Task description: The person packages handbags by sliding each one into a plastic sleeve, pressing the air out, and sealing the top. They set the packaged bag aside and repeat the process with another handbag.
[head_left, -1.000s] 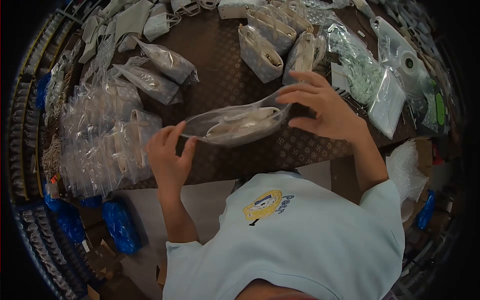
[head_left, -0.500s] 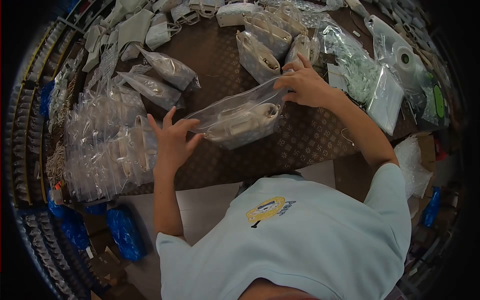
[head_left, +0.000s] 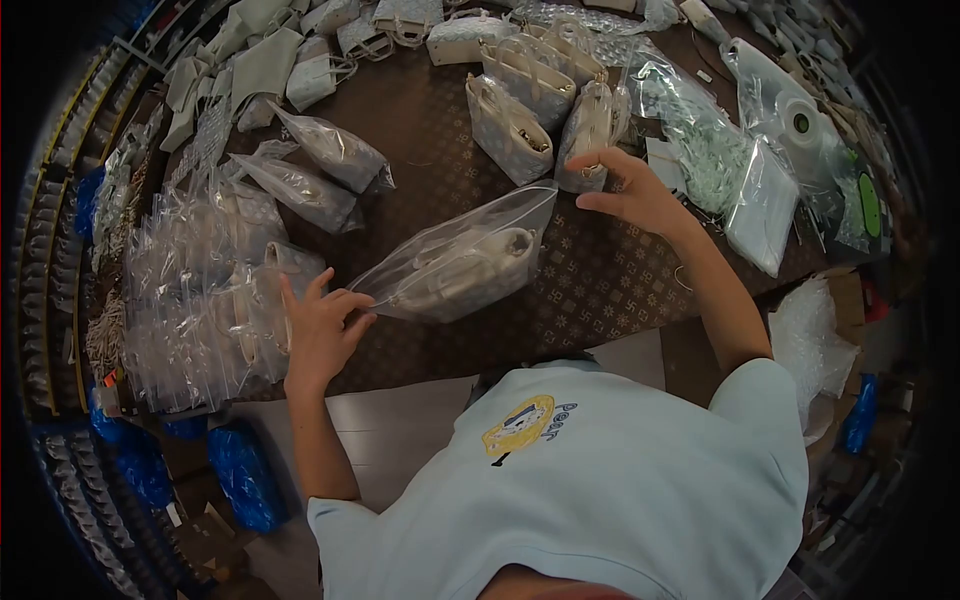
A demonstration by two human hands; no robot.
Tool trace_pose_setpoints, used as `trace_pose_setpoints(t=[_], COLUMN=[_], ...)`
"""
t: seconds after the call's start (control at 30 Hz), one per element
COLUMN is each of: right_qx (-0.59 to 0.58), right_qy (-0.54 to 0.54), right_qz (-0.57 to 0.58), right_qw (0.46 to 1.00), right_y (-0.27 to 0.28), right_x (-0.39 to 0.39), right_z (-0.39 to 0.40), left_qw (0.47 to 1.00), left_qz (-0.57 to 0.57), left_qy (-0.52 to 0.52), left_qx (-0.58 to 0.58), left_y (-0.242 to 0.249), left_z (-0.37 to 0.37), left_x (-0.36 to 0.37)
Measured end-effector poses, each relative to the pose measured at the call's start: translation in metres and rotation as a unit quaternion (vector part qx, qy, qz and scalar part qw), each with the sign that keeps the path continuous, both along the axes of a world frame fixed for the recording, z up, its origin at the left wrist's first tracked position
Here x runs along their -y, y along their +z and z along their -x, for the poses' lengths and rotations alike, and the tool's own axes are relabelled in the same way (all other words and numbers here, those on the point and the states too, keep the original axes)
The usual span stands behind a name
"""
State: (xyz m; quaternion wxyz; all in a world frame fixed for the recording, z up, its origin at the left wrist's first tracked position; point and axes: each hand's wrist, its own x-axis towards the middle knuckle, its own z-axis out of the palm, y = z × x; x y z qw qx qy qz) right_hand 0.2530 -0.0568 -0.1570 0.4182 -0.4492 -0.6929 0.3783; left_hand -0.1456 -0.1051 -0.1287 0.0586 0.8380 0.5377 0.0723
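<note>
A light handbag (head_left: 470, 272) lies inside a clear plastic bag (head_left: 425, 242) on the brown patterned table (head_left: 590, 285). My left hand (head_left: 328, 328) pinches the left corner of that plastic bag between thumb and finger. Over to the right, my right hand (head_left: 630, 192) is off the plastic, its thumb and fingers apart with nothing between them. It is nearest to an upright light handbag (head_left: 592, 125), just beyond its fingertips. Another upright handbag (head_left: 510, 130) stands left of that one.
Packed handbags in clear plastic (head_left: 205, 300) fill the table's left side, with two more wrapped ones (head_left: 335, 150) behind. At the right lie a stack of clear bags (head_left: 763, 210), green-white packets (head_left: 705, 150) and a plastic roll (head_left: 800, 122). More handbags (head_left: 405, 12) line the back.
My right hand has let go of the plastic bag and moved right. My left hand has moved down and left with its corner, and the wrapped handbag has shifted slightly left and nearer me.
</note>
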Motion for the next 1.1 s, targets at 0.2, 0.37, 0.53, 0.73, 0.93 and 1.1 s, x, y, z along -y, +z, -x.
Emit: trace_pose_setpoints(t=[0.2, 0.37, 0.53, 0.73, 0.93, 1.1], right_qx=[0.005, 0.001, -0.031, 0.003, 0.011, 0.048], right_qy=[0.037, 0.047, 0.075, 0.062, 0.037, 0.045], right_qz=[0.078, 0.027, 0.031, 0.013, -0.054, -0.071], right_qw=[0.996, 0.999, 0.996, 0.998, 0.998, 0.995], right_y=[-0.034, -0.044, -0.035, -0.05, -0.046, -0.046], right_x=[-0.016, -0.016, 0.002, 0.005, 0.01, 0.015], right_z=[0.011, 0.014, 0.027, 0.031, 0.031, 0.029], left_qw=[1.0, 1.0, 0.994, 0.988, 0.978, 0.973], left_qz=[0.001, 0.015, 0.09, -0.148, -0.081, -0.07], left_qy=[0.001, 0.02, 0.056, -0.027, -0.112, -0.129], left_qx=[0.021, 0.006, -0.036, 0.035, 0.158, 0.177], left_y=[0.0, -0.004, 0.021, 0.01, -0.041, -0.046], left_z=[0.0, 0.007, 0.01, -0.071, -0.173, -0.175], left_x=[-0.001, -0.002, 0.003, -0.01, -0.036, -0.042])
